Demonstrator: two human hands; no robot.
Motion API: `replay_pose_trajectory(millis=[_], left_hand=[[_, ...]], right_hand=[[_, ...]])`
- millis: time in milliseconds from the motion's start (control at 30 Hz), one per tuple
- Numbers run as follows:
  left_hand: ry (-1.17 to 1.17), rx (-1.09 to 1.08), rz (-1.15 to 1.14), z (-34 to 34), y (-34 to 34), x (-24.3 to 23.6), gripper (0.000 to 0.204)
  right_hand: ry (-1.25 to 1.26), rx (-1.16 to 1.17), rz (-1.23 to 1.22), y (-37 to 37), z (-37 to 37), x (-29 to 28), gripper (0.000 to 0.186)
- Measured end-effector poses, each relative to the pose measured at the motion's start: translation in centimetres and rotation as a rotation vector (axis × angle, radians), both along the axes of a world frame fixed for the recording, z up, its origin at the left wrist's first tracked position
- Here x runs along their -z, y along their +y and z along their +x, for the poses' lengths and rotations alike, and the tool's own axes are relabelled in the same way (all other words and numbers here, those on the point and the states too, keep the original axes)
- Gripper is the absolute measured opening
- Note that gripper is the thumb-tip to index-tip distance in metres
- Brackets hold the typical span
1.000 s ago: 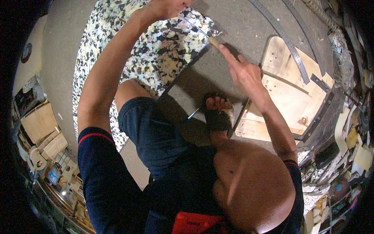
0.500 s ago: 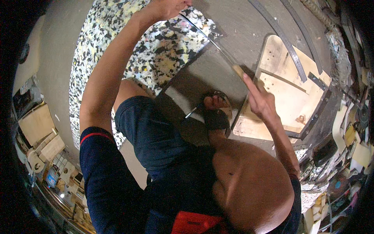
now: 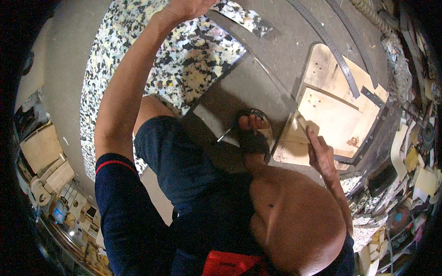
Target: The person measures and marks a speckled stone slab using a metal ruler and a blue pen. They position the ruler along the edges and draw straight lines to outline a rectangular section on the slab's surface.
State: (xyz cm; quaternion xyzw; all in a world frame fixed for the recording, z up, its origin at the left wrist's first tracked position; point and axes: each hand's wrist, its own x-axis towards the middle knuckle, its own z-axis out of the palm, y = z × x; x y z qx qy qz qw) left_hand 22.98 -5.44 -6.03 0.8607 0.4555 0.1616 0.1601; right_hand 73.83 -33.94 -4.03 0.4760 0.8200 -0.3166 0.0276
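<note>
My right hand [image 3: 321, 152] is closed round the wooden handle of a long, thin-bladed knife [image 3: 272, 77]. The blade slants up and left, its far end near the corner of a speckled black, white and yellow foam sheet [image 3: 184, 69]. A narrow foam strip [image 3: 244, 17] lies along the sheet's far edge, with a dark gap between them. On the foam at the top edge of the view rests my left hand [image 3: 191, 7]; its fingers appear laid out flat, partly cut off by the frame.
Pale wooden boards [image 3: 329, 115] lie on the right, beside my sandalled foot [image 3: 252, 123]. Two dark curved strips [image 3: 328, 43] reach over them. A thin shiny rod [image 3: 225, 134] is near the foot. Offcuts [image 3: 416, 175] pile up at the far right, wood pieces [image 3: 43, 149] at the left.
My right hand has drawn the knife down and right, away from the foam. A gap now shows between strip and sheet. My left hand has shifted slightly left and up.
</note>
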Motion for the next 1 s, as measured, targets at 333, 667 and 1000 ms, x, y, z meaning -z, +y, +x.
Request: replay_pose_trajectory(millis=[333,667,1000], left_hand=[[-0.536,-0.477,0.311,-2.6,-0.4,-19.9,0.009],[-1.529,-0.558,0.18,-5.0,-15.9,-22.1,0.037],[-1.683,-0.47,-0.421,10.9,-16.7,-17.2,0.048]], right_hand=[[0.134,0.223,0.223,7.0,-8.1,0.6,0.064],[0.401,0.219,0.423,12.5,-17.2,-1.2,0.091],[0.949,0.19,-0.184,9.8,-18.1,-11.7,0.079]])
